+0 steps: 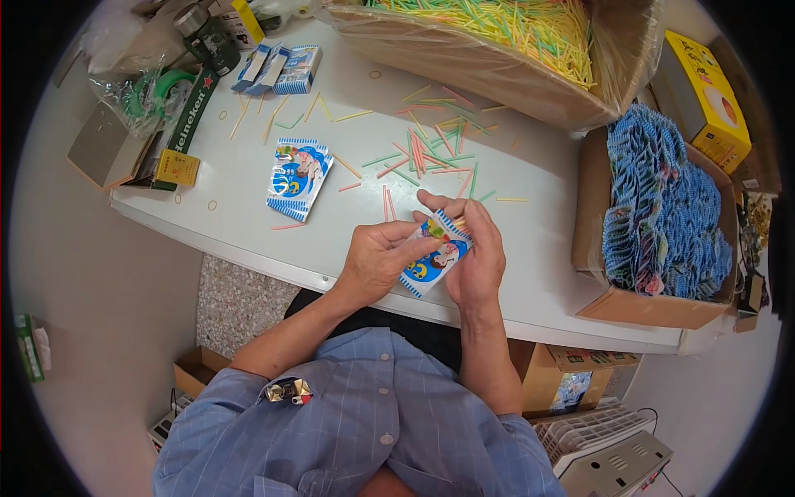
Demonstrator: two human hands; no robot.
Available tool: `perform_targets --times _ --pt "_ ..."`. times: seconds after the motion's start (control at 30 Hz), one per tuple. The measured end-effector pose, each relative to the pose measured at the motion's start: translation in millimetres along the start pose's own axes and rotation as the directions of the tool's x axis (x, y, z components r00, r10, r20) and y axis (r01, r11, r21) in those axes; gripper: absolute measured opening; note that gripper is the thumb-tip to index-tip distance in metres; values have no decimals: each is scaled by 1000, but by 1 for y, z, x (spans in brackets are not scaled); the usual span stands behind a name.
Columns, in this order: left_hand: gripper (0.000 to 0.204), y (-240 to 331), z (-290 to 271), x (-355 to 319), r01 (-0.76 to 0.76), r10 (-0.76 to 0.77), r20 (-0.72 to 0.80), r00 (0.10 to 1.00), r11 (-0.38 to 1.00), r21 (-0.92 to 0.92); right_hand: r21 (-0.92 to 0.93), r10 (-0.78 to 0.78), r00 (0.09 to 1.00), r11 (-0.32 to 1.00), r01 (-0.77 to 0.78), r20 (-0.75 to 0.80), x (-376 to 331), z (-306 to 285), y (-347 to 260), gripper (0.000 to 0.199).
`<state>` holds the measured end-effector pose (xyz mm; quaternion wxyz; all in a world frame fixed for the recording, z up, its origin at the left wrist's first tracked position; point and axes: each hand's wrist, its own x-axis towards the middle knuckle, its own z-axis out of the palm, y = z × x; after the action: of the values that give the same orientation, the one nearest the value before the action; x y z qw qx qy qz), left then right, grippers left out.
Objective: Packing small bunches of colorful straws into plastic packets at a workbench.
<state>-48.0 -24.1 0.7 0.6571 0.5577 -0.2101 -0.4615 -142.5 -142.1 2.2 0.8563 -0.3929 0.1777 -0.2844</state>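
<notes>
**Both hands on a small printed packet above a white table**

My left hand (377, 257) pinches a small blue-and-white cartoon packet (432, 258) by its edge while my right hand (474, 253) cups it from behind, fingers curled, apparently to hold its mouth open. Beyond my fingertips lie loose coloured sticks (426, 153). Left of my hands rests a stack of matching packets (298, 178); to the right, a cardboard box (654, 306) crammed with blue packets.
</notes>
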Motion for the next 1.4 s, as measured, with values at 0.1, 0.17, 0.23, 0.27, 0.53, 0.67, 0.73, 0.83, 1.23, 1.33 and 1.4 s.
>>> perform_targets --times 0.1,0.17,0.23,0.27,0.53,0.67,0.73,0.83,1.23,1.33,1.4 --pt "22 -3 -1 1 -21 21 -14 1000 1000 -10 -298 43 996 954 -19 75 0 2 -7 45" --pt "22 -8 -3 0 -22 21 -14 1000 1000 -18 -328 41 992 945 0 117 -1 3 -3 48" --pt "22 -10 -5 0 -27 27 -19 999 999 -24 -355 41 985 934 22 167 -2 4 -2 52" --pt "22 -10 -4 0 -51 46 -64 997 996 -76 -280 -29 990 957 68 141 -5 2 -4 53" --pt "27 -7 -8 5 -174 170 -39 985 958 -227 -663 -341 938 687 297 67 -30 -16 -11 15" --pt "38 -3 -3 3 -348 349 23 937 922 170 -650 -484 845 571 502 227 -42 -36 -14 17" --pt "42 -7 -5 7 -503 573 56 817 663 555 -709 -406 878 539 455 255 -46 -59 -7 17" --pt "43 -1 -21 -6 -395 580 -132 804 686 612 -769 -396 918 589 248 -8 -58 -76 -6 8" --pt "38 48 -175 20 195 210 -577 790 805 560 -968 -407 890 -48 -246 -206 -50 -112 -71 15" --pt "28 41 -176 24 138 230 -559 797 831 539 -985 -525 837 6 -175 -152 -42 -82 -71 14" --pt "18 45 -170 23 97 217 -558 801 872 479 -999 -571 820 -29 22 35 -31 -45 -82 9"
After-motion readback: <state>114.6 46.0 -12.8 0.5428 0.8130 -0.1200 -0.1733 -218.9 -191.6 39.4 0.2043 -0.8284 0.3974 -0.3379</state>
